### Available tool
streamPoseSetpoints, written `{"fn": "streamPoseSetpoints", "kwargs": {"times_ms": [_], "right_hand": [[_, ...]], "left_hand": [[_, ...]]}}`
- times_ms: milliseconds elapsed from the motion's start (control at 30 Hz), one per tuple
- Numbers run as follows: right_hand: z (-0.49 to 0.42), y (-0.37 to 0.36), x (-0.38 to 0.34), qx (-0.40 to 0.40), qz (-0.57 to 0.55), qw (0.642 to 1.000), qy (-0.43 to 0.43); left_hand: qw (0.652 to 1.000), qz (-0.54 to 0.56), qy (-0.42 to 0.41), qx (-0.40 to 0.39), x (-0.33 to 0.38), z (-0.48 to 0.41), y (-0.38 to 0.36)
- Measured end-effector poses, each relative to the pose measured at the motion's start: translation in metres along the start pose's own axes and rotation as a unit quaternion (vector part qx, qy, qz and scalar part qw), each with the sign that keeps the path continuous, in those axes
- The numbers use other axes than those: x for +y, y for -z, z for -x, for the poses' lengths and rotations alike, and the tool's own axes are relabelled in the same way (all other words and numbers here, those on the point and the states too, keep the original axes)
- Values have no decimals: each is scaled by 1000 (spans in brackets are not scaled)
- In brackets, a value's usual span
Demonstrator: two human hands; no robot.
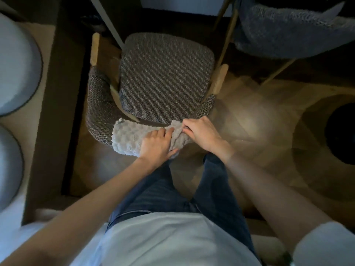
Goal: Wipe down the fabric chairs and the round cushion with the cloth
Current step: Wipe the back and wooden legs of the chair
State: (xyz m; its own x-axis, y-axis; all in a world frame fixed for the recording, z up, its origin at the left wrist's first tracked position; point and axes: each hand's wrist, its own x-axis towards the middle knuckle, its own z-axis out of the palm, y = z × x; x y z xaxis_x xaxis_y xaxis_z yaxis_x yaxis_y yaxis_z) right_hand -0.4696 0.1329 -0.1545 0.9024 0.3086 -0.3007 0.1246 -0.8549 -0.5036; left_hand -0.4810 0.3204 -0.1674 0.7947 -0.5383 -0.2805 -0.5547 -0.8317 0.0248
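Note:
A brown woven fabric chair stands right below me, its curved backrest nearest to my legs. A pale grey bobbled cloth lies draped over the top of that backrest. My left hand grips the cloth's middle, fingers curled into it. My right hand holds the bunched right end of the cloth against the backrest top. A second chair in grey-blue fabric stands at the upper right. Two pale round cushions show at the left edge.
A dark table edge runs along the left of the chair. Wooden floor lies to the right, with a dark round object at the far right. Thin wooden chair legs cross the gap between the two chairs.

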Motion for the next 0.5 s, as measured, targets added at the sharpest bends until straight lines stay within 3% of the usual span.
{"fn": "streamPoseSetpoints", "kwargs": {"times_ms": [200, 367, 500], "right_hand": [[-16, 13, 43, -78, -37, 993, 86], [-23, 17, 63, -108, -42, 988, 106], [-37, 25, 78, -134, -36, 983, 122]], "left_hand": [[995, -40, 87, 6, 41, -22, -9], [983, -83, 151, -68, 66, -37, 0], [975, -43, 199, -94, 79, -55, -3]]}}
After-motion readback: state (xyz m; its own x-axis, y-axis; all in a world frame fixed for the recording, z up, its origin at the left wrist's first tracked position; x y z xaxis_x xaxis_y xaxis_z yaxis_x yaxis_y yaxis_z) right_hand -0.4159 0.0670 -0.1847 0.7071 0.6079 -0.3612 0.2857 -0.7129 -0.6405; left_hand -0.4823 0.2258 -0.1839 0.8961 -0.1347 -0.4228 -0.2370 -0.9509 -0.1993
